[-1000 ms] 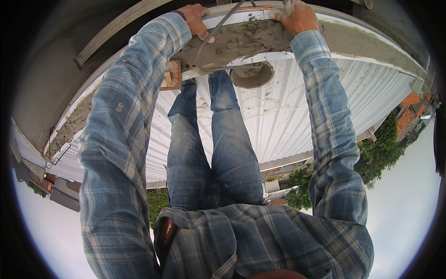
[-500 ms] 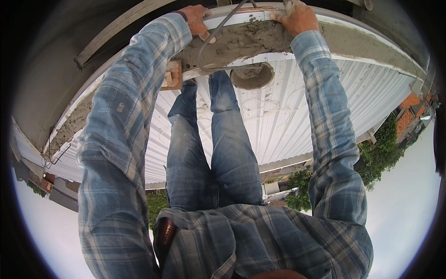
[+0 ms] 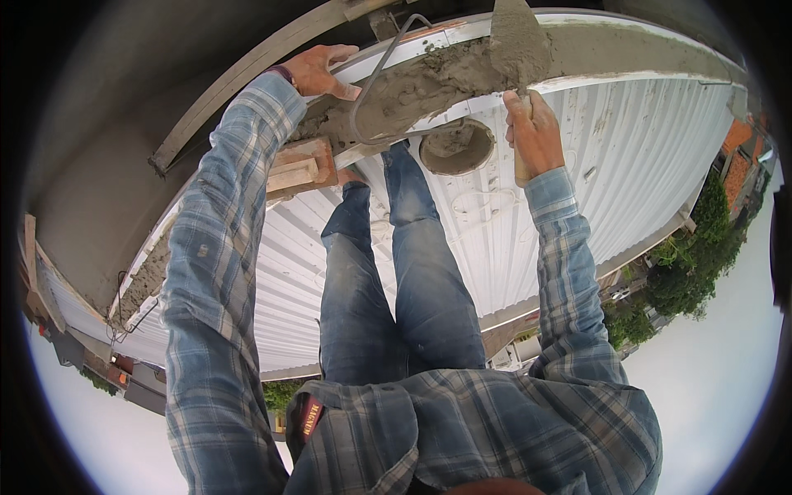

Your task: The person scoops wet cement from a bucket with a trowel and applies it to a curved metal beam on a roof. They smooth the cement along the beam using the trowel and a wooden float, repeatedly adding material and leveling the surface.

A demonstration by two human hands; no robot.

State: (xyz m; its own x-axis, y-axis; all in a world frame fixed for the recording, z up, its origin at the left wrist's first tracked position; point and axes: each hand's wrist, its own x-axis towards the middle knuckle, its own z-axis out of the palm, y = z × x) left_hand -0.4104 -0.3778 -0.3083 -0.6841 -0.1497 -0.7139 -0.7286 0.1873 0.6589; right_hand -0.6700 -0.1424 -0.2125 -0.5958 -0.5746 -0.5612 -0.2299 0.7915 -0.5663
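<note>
My right hand (image 3: 536,136) is wrapped around the handle of a trowel. The trowel's pointed, mortar-coated blade (image 3: 518,41) points away from me, across the top of a long wall ledge. Rough wet mortar (image 3: 404,95) covers the ledge to the left of the blade; to the right, the grey surface (image 3: 635,51) looks smoother. With fingers apart, my left hand (image 3: 322,73) rests over the ledge's far edge and holds nothing. Close to its fingertips, a bent metal rod (image 3: 375,82) spans the ledge like a clamp.
A wooden float (image 3: 301,167) sits at the ledge's near side, left of my legs. The round bucket (image 3: 456,147) with mortar inside stands on the white corrugated roof (image 3: 511,239). A long timber (image 3: 247,70) runs beyond the ledge. Loose cord (image 3: 483,202) lies on the roof.
My right hand has come back toward me from the far edge, and the trowel blade now shows over the mortar. My left hand has shifted left and nearer, its fingers spread.
</note>
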